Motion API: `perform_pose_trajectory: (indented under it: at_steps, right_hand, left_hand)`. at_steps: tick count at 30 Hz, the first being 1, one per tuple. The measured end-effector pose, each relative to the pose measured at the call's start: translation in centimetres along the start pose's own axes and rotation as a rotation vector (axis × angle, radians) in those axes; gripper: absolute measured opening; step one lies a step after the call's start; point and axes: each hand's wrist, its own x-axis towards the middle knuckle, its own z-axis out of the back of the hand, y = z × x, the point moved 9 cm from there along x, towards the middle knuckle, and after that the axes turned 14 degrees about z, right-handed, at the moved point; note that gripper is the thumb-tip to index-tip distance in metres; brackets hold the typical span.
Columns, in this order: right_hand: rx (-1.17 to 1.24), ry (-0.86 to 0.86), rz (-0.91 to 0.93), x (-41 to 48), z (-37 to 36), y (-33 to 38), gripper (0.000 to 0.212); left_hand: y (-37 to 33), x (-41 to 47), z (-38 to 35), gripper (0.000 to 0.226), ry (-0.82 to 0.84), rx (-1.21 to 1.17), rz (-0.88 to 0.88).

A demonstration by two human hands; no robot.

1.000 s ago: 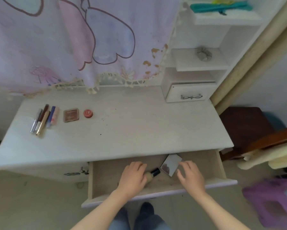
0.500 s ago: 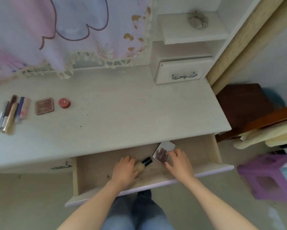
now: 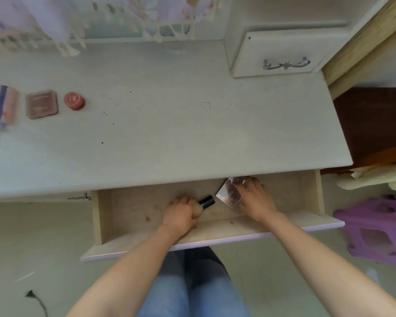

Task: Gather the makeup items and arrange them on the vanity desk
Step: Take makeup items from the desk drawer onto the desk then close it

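Note:
Both my hands are inside the open drawer (image 3: 215, 236) under the vanity desk (image 3: 169, 133). My left hand (image 3: 181, 213) is closed around a beige foundation bottle with a black cap (image 3: 206, 202). My right hand (image 3: 254, 197) grips a shiny square compact (image 3: 229, 194), fingers on its far edge. On the desk's left lie a round red pot (image 3: 74, 101), a brown square compact (image 3: 41, 104) and several tubes and pencils (image 3: 2, 108) side by side.
A small closed drawer with a metal handle (image 3: 286, 64) stands at the desk's back right. A fringed pink cloth (image 3: 55, 24) hangs over the back. A purple stool (image 3: 380, 232) and a dark wooden chair (image 3: 370, 124) stand to the right.
The view has tilted down and moved closer. My left hand has closed around the bottle, and my right hand has slid further onto the square compact.

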Motion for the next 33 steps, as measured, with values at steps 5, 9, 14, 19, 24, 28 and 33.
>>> perform_pose_trajectory:
  at_steps: [5, 9, 14, 19, 24, 28, 33]
  right_hand:
    - [-0.245, 0.061, 0.27, 1.8, -0.9, 1.3, 0.069]
    - [-0.348, 0.086, 0.321, 2.6, -1.2, 1.6, 0.071]
    - [-0.332, 0.078, 0.323, 3.3, -1.9, 1.7, 0.065]
    - [-0.175, 0.066, 0.223, 3.0, -1.1, 1.4, 0.065]
    - [0.045, 0.044, 0.087, -0.2, 0.2, 2.2, 0.077]
    - [0.11, -0.01, 0.094, -2.2, 1.9, 3.1, 0.079]
    - [0.155, -0.052, 0.13, -3.6, 4.8, 4.9, 0.074]
  left_hand:
    - [0.6, 0.6, -0.9, 0.046, -0.012, -0.021, 0.03]
    - [0.5, 0.9, -1.3, 0.045, -0.005, -0.083, 0.053]
    - [1.1, 0.7, -0.9, 0.042, -0.012, -0.153, 0.073]
    - [2.7, -0.3, 0.7, 0.041, -0.062, -0.243, 0.095]
    - [4.7, -2.4, 3.3, 0.037, -0.161, -0.379, 0.113]
    - [5.3, -4.8, 5.8, 0.038, -0.228, -0.401, 0.107]
    - [6.0, -7.8, 8.5, 0.037, -0.297, -0.51, 0.124]
